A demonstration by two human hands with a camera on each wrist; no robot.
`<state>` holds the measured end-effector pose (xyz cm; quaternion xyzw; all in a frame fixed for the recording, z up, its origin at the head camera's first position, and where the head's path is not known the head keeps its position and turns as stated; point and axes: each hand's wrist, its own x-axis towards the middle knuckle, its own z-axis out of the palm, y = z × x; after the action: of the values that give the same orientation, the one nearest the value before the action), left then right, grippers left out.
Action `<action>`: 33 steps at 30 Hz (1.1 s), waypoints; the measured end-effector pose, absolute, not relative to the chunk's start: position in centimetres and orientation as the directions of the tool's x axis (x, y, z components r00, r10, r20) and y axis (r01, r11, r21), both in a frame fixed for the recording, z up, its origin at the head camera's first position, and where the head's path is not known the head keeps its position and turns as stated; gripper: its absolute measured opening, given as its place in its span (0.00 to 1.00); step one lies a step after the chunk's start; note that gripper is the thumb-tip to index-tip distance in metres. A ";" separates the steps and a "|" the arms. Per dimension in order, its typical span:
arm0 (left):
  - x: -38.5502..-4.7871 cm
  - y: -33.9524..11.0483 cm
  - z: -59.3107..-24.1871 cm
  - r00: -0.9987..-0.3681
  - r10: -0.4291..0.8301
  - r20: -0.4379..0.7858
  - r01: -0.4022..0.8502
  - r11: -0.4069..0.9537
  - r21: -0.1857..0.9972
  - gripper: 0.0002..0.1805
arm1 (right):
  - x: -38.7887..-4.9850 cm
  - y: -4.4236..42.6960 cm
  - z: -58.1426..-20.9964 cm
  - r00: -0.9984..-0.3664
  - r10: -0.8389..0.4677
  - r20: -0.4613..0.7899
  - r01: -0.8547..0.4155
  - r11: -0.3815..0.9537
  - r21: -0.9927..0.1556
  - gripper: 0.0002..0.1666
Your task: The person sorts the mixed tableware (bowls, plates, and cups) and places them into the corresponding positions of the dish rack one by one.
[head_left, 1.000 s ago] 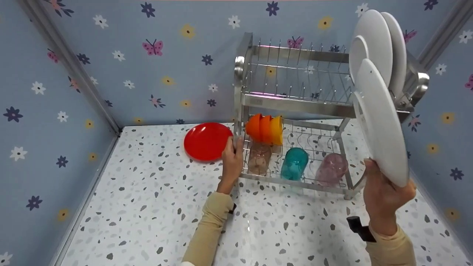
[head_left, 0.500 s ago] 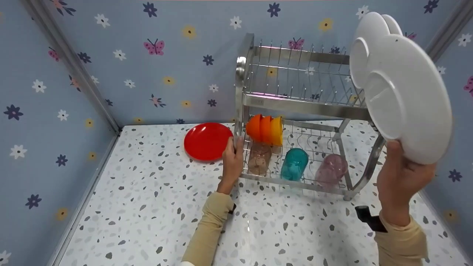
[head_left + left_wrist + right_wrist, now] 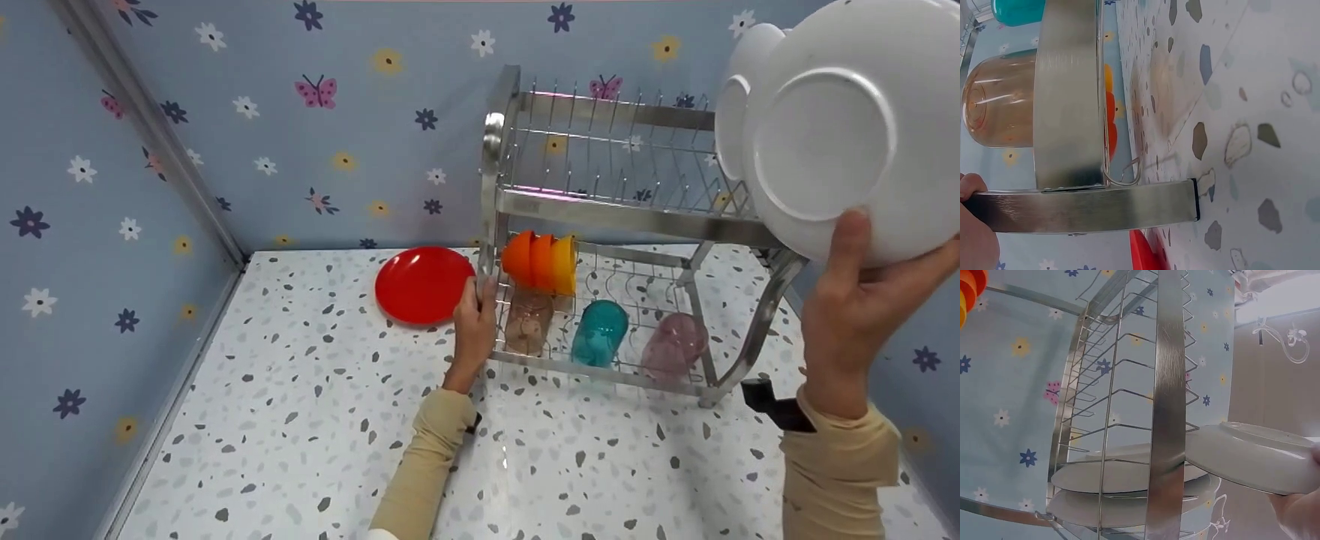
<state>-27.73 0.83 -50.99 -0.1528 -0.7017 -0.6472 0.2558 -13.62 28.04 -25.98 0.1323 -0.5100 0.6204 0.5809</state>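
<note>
My right hand (image 3: 859, 322) grips a white plate (image 3: 832, 142) by its lower edge, the thumb on the underside, which faces the head camera. The plate is at the right end of the metal dish rack (image 3: 637, 217), partly outside the head view. Behind it, white plates (image 3: 1100, 478) stand in the rack's upper tier, seen in the right wrist view. My left hand (image 3: 474, 322) holds the rack's left front post. Beside that hand, a red plate (image 3: 424, 286) lies on the speckled surface.
On the lower tier are nested orange and yellow bowls (image 3: 553, 264), a brownish glass (image 3: 529, 322), a teal glass (image 3: 600, 334) and a pink glass (image 3: 675, 345). Flowered wall panels (image 3: 405, 135) enclose the back and sides.
My right hand has moved the plate rightward and up, turning it from nearly edge-on until its underside faces the head camera. The left hand stays on the rack post.
</note>
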 end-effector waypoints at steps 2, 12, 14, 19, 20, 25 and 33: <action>-27.8 0.9 -51.0 -0.819 -0.117 0.562 0.549 0.123 0.827 0.11 | -13.8 28.3 -25.8 -0.283 0.589 0.757 -0.849 0.212 -0.483 0.43; -27.8 1.1 -50.8 -0.813 -0.131 0.567 0.551 0.140 0.823 0.11 | -14.6 28.7 -24.9 -0.291 0.548 0.784 -0.782 0.335 -0.525 0.41; -27.8 1.1 -50.8 -0.818 -0.133 0.560 0.542 0.149 0.827 0.11 | -14.6 28.4 -24.5 -0.299 0.532 0.792 -0.771 0.354 -0.530 0.41; -27.8 1.1 -50.8 -0.823 -0.137 0.551 0.531 0.159 0.832 0.11 | -14.6 27.9 -23.9 -0.313 0.497 0.809 -0.742 0.403 -0.535 0.42; -27.8 1.1 -50.8 -0.822 -0.140 0.552 0.531 0.161 0.832 0.11 | -14.7 27.9 -23.8 -0.314 0.494 0.811 -0.742 0.405 -0.534 0.43; -27.7 1.0 -51.0 -0.820 -0.145 0.553 0.534 0.151 0.832 0.10 | -14.8 27.7 -23.7 -0.296 0.529 0.795 -0.780 0.347 -0.521 0.38; -27.6 0.9 -51.1 -0.830 -0.129 0.543 0.527 0.135 0.839 0.10 | -14.8 27.5 -24.0 -0.255 0.593 0.764 -0.845 0.247 -0.474 0.32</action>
<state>-27.59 0.93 -51.11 -0.1406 -0.7087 -0.6425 0.2553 -14.81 27.46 -23.97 0.1222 -0.5157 0.6014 0.5979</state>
